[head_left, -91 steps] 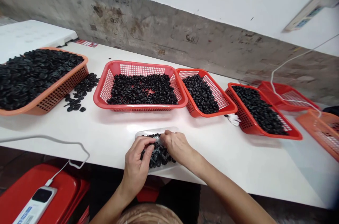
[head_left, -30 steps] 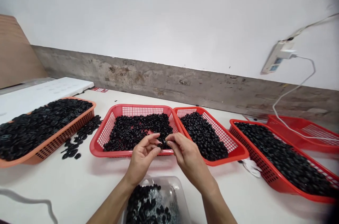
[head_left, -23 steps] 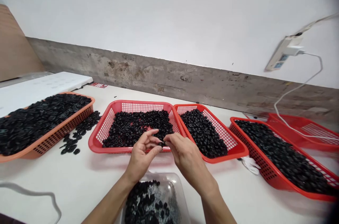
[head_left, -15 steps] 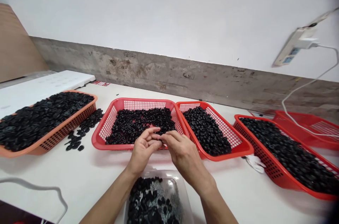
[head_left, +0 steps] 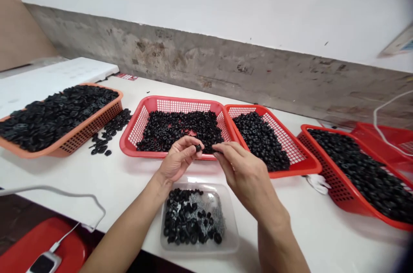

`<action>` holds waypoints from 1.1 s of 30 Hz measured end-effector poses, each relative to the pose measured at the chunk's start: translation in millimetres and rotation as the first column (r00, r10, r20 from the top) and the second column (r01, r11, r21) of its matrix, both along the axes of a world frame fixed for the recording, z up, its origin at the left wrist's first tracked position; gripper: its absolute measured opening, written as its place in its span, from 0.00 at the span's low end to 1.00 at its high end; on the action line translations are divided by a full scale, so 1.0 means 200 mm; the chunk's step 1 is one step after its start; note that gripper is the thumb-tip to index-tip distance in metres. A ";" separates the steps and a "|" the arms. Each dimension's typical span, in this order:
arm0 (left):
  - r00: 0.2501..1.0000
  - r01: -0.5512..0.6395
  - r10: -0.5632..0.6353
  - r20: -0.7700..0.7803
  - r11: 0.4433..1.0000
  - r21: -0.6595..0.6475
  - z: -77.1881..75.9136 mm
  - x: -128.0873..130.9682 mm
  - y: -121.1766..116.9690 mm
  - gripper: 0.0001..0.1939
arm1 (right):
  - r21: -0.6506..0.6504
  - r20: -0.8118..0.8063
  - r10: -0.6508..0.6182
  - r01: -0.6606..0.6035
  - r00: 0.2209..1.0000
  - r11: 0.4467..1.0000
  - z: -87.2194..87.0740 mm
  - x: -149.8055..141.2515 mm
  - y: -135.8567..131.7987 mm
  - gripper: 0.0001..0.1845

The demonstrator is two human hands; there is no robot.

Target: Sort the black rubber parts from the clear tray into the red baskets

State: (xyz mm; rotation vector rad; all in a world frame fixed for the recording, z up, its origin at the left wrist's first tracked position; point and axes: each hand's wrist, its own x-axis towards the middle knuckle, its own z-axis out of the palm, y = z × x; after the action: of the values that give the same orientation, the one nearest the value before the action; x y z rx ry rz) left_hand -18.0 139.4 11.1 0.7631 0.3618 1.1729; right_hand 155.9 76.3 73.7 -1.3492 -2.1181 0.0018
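Between thumb and fingers, my left hand (head_left: pixel 181 157) pinches a small round black part (head_left: pixel 198 148). My right hand (head_left: pixel 242 166) is closed in a pinch a short way to its right, with a dark bit at the fingertips too small to name. Both hands are over the front rim of a pinkish-red basket (head_left: pixel 130 151) of small black rings. Below them stands a clear plastic tub (head_left: pixel 230 243) with black parts and many tiny silvery pieces.
An orange basket (head_left: pixel 93 128) of flat black parts stands at left, with loose ones (head_left: pixel 108 133) beside it. Right are a red basket (head_left: pixel 303 154) and another red basket (head_left: pixel 342 195), both full of black parts. A grey cable (head_left: pixel 64 193) crosses the table's front left.
My hands have moved apart; before, their fingertips met at one small part. The camera view has tilted down and shifted, showing more of the clear tub and a red surface at lower left.
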 end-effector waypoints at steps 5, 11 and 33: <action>0.997 0.067 -0.064 -0.053 0.996 0.062 -0.01 0.00 0.00 0.11 | -0.198 0.167 0.086 -0.052 0.982 0.979 0.03 0.02 -0.08 0.16; 0.997 0.077 -0.077 0.007 0.996 0.040 -0.01 -0.01 0.01 0.08 | -0.435 0.440 0.190 0.023 0.878 0.900 -0.13 -0.11 -0.15 0.15; 0.992 0.121 -0.118 -0.044 0.990 0.070 0.00 0.01 -0.03 0.13 | -0.348 -0.268 -0.017 -0.080 0.963 0.934 -0.13 -0.03 -0.14 0.15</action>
State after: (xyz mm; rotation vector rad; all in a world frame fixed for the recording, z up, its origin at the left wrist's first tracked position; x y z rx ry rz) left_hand -16.0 133.6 11.9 0.8614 0.3036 1.0635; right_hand 150.6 47.4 46.9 -1.4231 -1.9673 0.5778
